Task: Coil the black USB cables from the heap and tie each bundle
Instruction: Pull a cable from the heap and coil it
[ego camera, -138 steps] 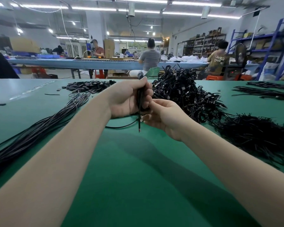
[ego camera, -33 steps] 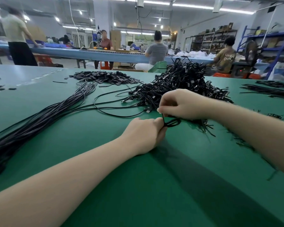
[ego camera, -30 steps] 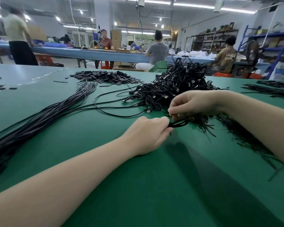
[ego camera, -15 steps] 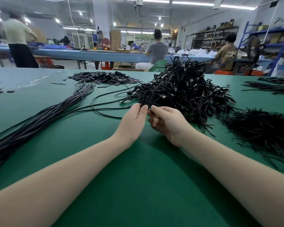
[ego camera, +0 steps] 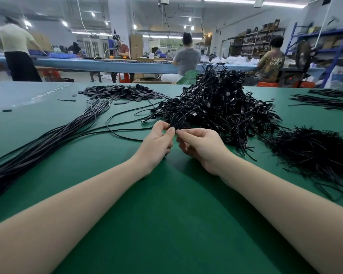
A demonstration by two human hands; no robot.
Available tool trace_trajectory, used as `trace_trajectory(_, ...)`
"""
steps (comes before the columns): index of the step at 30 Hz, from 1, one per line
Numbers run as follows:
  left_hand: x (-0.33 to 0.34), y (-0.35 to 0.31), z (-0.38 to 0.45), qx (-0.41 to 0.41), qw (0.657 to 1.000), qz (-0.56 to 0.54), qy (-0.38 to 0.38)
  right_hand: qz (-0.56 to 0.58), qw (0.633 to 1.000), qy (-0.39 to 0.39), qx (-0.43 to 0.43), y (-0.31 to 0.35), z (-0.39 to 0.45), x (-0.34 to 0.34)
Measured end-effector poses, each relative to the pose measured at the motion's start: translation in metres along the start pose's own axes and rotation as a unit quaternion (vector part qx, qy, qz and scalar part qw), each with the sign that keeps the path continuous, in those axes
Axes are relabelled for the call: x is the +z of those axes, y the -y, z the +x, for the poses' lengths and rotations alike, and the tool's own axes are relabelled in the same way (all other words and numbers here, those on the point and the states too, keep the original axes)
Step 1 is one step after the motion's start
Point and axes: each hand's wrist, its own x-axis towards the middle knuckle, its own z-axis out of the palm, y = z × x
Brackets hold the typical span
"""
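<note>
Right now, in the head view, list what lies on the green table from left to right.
Long bundle of straight black cables → left hand → right hand → tall heap of coiled black USB cables → flat pile of thin black ties.

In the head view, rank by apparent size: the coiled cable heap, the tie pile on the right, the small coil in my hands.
1. Heap
2. Tie pile, though nearness inflates it
3. Coil
</note>
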Motion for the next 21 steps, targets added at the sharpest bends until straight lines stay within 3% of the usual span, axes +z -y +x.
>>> trace_trajectory(3,0.001,-0.001,-0.001,0.003,1.0,-0.008,-0.005,-0.096,0.994,-0.01,-0.057,0.0,0.001,-0.001)
trace_trajectory(6,0.002,-0.001,-0.002,0.01,1.0,0.01,-0.006,-0.222,0.964,-0.045,-0.14,0.001,0.002,-0.002)
trace_trajectory(11,0.004,-0.005,-0.004,-0.031,0.999,0.041,-0.007,-0.41,0.863,-0.064,-0.287,0.006,-0.003,-0.001)
trace_trajectory(15,0.003,-0.014,-0.006,-0.081,0.996,-0.036,0.016,-0.505,0.787,-0.064,-0.348,0.009,-0.006,-0.005)
trace_trajectory(18,0.003,-0.015,-0.007,-0.079,0.995,-0.045,-0.048,-0.505,0.785,-0.074,-0.35,0.008,-0.007,-0.005)
trace_trajectory(21,0.002,-0.013,-0.008,-0.015,0.995,0.014,-0.097,-0.487,0.799,-0.075,-0.344,0.008,-0.007,-0.004)
